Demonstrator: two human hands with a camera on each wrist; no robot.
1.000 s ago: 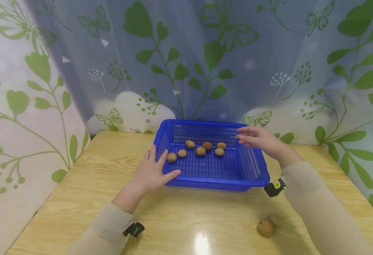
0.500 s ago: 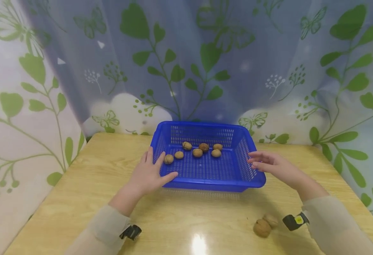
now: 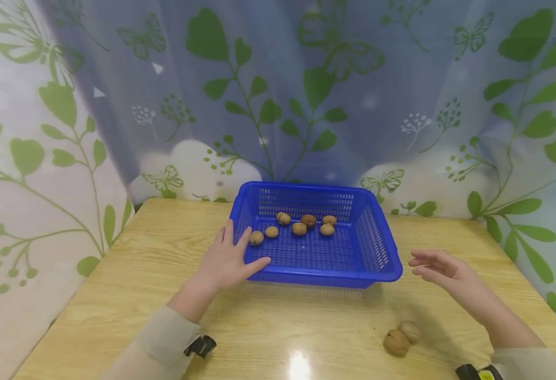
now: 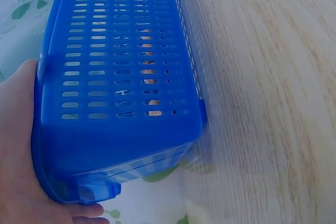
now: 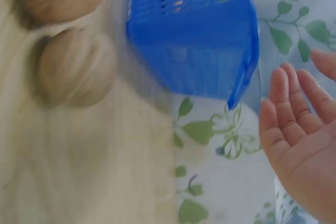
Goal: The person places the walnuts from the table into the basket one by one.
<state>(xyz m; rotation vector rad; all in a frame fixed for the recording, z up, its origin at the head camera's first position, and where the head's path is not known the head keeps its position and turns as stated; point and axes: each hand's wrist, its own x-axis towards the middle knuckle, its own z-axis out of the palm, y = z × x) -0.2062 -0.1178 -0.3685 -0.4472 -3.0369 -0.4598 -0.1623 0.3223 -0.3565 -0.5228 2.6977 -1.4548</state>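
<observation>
A blue plastic basket (image 3: 306, 274) with slotted walls stands on the wooden table, several walnuts (image 3: 299, 229) lying on its floor. My left hand (image 3: 225, 264) rests on the basket's left front corner with its fingers spread; in the left wrist view that hand (image 4: 21, 150) lies along the rim. To the right of the basket my right hand (image 3: 453, 277) hovers, apart from it, fingers loosely bent and holding nothing. Two more walnuts sit on the table in front of that hand, a darker one (image 3: 396, 342) and a paler one (image 3: 409, 331) beside it.
The light wooden table (image 3: 140, 264) reaches back to a curtain (image 3: 278, 105) printed with green leaves and butterflies. Black wrist cameras (image 3: 200, 346) sit on the sleeves. A bright glare spot lies on the table's front part.
My right hand has moved from over the basket's right rim outward to the right and nearer to me. The left hand stays at the corner, and the walnuts keep their places.
</observation>
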